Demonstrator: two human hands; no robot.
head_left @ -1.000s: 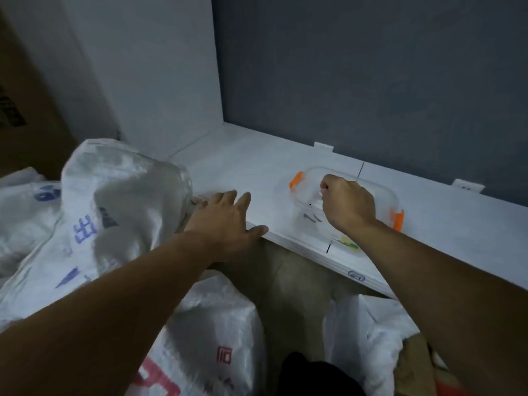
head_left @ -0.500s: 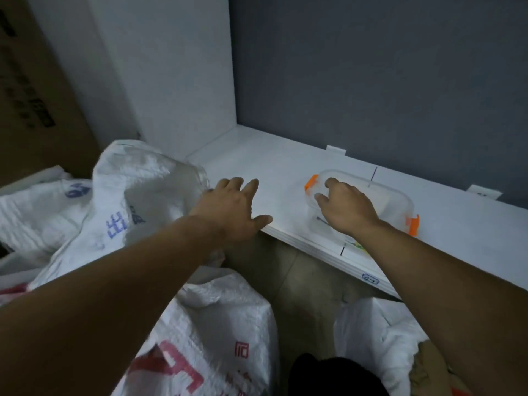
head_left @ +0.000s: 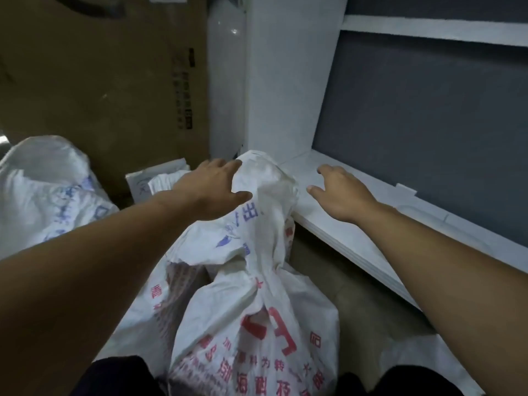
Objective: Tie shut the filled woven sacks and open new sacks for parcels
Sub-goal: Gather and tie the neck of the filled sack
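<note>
A white woven sack with blue print (head_left: 263, 195) stands upright against the corner of the white shelf (head_left: 357, 238). My left hand (head_left: 213, 190) lies on its bunched top with fingers spread. My right hand (head_left: 340, 192) hovers over the shelf just right of that sack, fingers loosely spread and holding nothing. In front of it sits a white sack with red print (head_left: 257, 332), its neck gathered at the top. A third white sack with blue print (head_left: 45, 190) lies at the far left.
A large brown cardboard box (head_left: 108, 81) stands behind the sacks at the left. A white panel (head_left: 280, 75) and a dark grey wall (head_left: 428, 124) back the shelf. A small white carton (head_left: 148, 181) sits behind my left hand. A clear lid (head_left: 423, 212) lies on the shelf.
My view swung left and up. My right hand left the clear container with orange clips and moved left toward the sack. My left hand moved from the shelf edge onto the sack's top.
</note>
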